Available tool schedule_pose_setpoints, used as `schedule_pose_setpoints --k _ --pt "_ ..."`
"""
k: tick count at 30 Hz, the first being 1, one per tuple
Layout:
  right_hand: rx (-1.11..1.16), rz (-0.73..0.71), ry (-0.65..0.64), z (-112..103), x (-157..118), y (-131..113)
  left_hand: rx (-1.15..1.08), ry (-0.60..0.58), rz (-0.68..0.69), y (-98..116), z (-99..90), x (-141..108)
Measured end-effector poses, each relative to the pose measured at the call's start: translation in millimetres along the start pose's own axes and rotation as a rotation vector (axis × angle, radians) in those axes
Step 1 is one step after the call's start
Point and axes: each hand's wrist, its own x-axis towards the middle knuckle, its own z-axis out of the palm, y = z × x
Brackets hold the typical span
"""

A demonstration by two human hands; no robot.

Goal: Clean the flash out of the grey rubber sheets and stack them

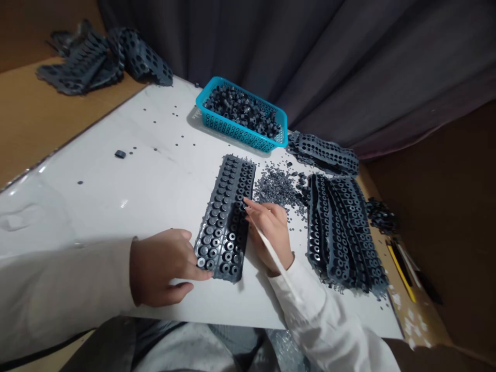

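Observation:
A dark grey molded rubber sheet (228, 206) with rows of round raised parts lies on the white table, its long side running away from me. My left hand (166, 266) rests at its near left corner, index finger stretched onto the edge and thumb apart on the table side. My right hand (271, 232) is over the sheet's right edge, fingers pinched around a thin white stick-like tool (271, 250). The tool's tip is hidden at the fingers, near the right-hand rows. Beside the sheet lies a pile of tiny dark discs (279, 186).
A turquoise basket (236, 130) full of small dark parts stands behind the sheet. More molded sheets (344, 232) are stacked at right, with another stack (325, 152) behind. Torn sheets (83, 67) lie far left. A yellow tool (401, 271) lies at the right edge.

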Motion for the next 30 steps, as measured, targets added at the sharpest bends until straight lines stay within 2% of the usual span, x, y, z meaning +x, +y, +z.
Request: schedule_pose_setpoints --k 2,5,10,14,18,20,23,26,30 --pt "0.160 0.063 -0.011 -1 2 -3 -0.008 -0.010 -0.006 0 0.1 0" --pt "0.343 0.066 -0.101 0 3 -7 -0.014 -0.002 -0.008 0 0.5 1" --pt "0.359 0.039 -0.165 5 1 -8 -0.019 0.019 -0.013 0 1.2 1" --pt "0.236 -0.045 -0.140 7 1 -4 0.002 0.031 -0.012 1 -0.3 0" --pt "-0.081 -0.265 -0.137 11 2 2 0.000 0.021 -0.011 1 -0.8 0" --pt "-0.196 -0.312 -0.122 12 4 4 -0.019 0.025 -0.018 1 0.2 0" --pt "-0.232 -0.234 -0.046 7 10 10 -0.049 0.021 -0.025 1 2.1 -1" --pt "-0.215 -0.066 0.083 -5 15 20 -0.057 0.053 -0.035 0 3.7 -2" --pt "-0.314 0.130 0.122 -21 19 32 -0.066 0.075 -0.034 0 4.6 -2"
